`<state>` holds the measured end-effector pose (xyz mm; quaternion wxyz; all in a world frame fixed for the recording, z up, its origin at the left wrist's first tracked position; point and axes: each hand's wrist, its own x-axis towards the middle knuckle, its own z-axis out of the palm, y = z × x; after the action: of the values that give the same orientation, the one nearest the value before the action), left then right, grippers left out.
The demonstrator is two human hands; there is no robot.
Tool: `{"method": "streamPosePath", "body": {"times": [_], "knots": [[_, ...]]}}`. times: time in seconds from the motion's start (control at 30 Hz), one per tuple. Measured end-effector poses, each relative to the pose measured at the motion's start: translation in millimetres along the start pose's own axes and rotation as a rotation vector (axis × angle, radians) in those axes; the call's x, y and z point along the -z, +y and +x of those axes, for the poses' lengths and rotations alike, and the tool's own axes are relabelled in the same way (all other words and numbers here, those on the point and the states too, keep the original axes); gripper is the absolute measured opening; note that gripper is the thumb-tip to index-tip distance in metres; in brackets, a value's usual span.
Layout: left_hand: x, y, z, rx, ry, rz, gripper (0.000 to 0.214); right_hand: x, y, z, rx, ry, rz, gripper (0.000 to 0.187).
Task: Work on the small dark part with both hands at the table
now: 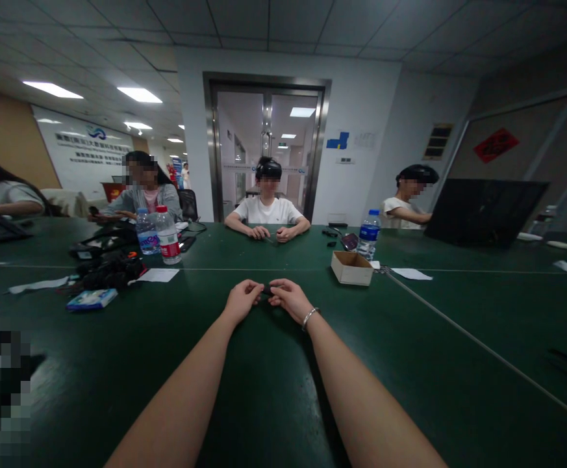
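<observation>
Both my arms reach forward over the green table [264, 390], and the hands meet near its middle. Between the fingertips is a small dark object [266, 290], too small to name. My left hand [242, 302] pinches its left side, thumb and fingers closed. On the other side my right hand [290, 300], with a silver bracelet [311, 317] at the wrist, closes its fingers on the same piece. The fingers cover most of it.
An open cardboard box [352, 270] stands right of my hands, with a blue-capped water bottle [369, 235] behind it. Leftward are two bottles, black gear [110, 268] and a blue packet [91, 299]. Several people sit around the table; a black monitor [488, 211] is far right.
</observation>
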<state>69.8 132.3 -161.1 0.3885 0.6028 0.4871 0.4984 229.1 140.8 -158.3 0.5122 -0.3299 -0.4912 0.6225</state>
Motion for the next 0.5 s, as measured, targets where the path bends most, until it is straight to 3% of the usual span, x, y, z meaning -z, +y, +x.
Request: {"method": "streamPosePath", "body": {"times": [0.17, 0.33, 0.43, 0.5], "knots": [[-3.5, 4.2, -2.2, 0.036, 0.071, 0.165, 0.046, 0.2, 0.6, 1.2, -0.004, 0.012, 0.003, 0.016], [-1.2, 5.8, -4.6, -0.058, -0.013, -0.077, 0.042, 0.1, 0.5, 1.4, -0.006, 0.026, 0.021, 0.015], [-0.3, 1.2, -2.5, -0.076, -0.060, -0.079, 0.031, 0.5, 1.0, 1.7, -0.008, 0.020, 0.022, 0.015], [-1.5, -2.8, -0.1, -0.057, -0.030, -0.058, 0.031, 0.9, 1.6, 2.3, -0.003, 0.019, 0.019, 0.015]]}}
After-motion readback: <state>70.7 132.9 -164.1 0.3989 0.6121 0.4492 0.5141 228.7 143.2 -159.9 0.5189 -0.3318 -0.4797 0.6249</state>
